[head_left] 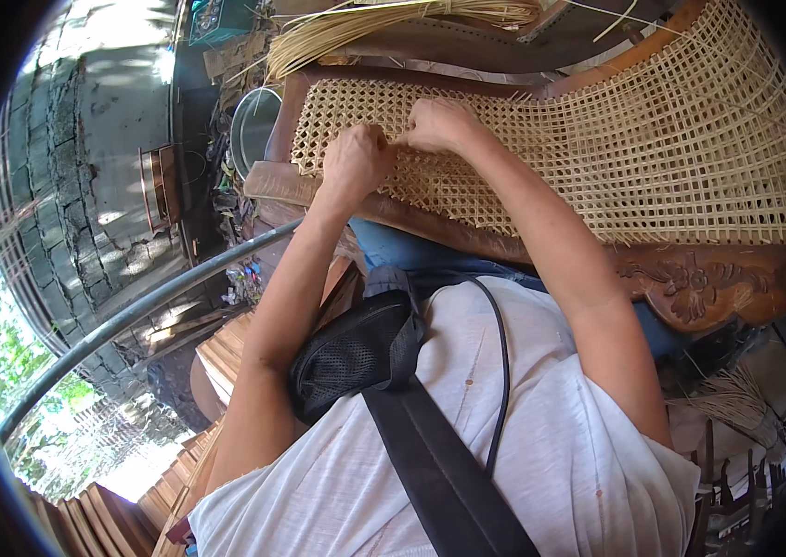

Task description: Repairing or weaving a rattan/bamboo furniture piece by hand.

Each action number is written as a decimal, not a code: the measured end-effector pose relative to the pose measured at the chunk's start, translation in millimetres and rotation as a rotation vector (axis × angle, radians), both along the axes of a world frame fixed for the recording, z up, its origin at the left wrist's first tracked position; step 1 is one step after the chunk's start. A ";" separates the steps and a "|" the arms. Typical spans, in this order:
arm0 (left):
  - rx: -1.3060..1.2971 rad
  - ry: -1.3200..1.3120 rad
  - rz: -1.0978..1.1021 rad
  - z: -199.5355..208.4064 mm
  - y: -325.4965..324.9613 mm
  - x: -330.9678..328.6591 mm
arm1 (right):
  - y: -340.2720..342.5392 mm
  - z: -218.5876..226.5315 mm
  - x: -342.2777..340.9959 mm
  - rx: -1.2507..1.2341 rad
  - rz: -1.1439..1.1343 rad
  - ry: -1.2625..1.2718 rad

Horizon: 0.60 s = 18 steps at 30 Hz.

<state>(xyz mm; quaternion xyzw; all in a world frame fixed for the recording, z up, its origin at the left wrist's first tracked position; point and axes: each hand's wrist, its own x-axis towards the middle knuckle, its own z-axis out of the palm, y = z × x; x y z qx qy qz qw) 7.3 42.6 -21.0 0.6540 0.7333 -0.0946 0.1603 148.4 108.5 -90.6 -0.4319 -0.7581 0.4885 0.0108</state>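
Observation:
A long wooden chair frame (732,283) with a carved flower on its near rail lies across my lap. Woven cane webbing (616,162) fills it, in a tight pattern at the left and a looser open grid at the right. My left hand (356,162) is closed low over the webbing near its left end. Just right of it and slightly farther away, my right hand (446,125) is also closed, fingertips pointing toward the left hand. Whatever thin piece the fingers pinch is too small and hidden to make out.
A bundle of loose cane strands (402,26) rests beyond the frame, by another dark wooden piece (467,48). A bucket (253,130) stands at the left, near a curved metal pipe (151,288). A black mesh pouch (346,357) hangs on my chest, and stacked wood (110,515) sits lower left.

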 end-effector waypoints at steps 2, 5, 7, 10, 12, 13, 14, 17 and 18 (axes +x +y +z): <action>0.085 -0.010 -0.034 0.2 -3.0 2.3 | 1.3 -1.0 0.9 -0.035 0.024 -0.028; 0.097 -0.028 0.003 1.7 -7.0 2.3 | 6.9 -1.3 11.0 0.003 0.011 -0.112; 0.010 -0.039 0.078 1.2 -7.3 1.6 | 14.8 -1.6 28.8 -0.033 -0.080 -0.192; -0.014 -0.019 0.035 -3.3 -2.0 2.1 | 20.0 2.9 52.8 0.114 -0.246 -0.183; 0.264 -0.105 -0.151 -7.6 4.6 3.8 | 22.3 8.6 61.9 0.092 -0.261 -0.135; 0.316 -0.132 -0.205 -9.5 6.6 5.5 | 22.2 11.4 64.5 0.024 -0.249 -0.088; 0.174 -0.504 0.091 -12.0 9.3 7.9 | 21.6 13.9 65.1 -0.037 -0.243 -0.025; 0.006 -0.802 0.411 -11.4 11.4 7.5 | 15.2 16.4 55.1 -0.015 -0.246 0.031; 0.010 -0.704 0.447 -10.2 11.1 6.1 | 11.9 15.1 50.1 -0.017 -0.249 0.030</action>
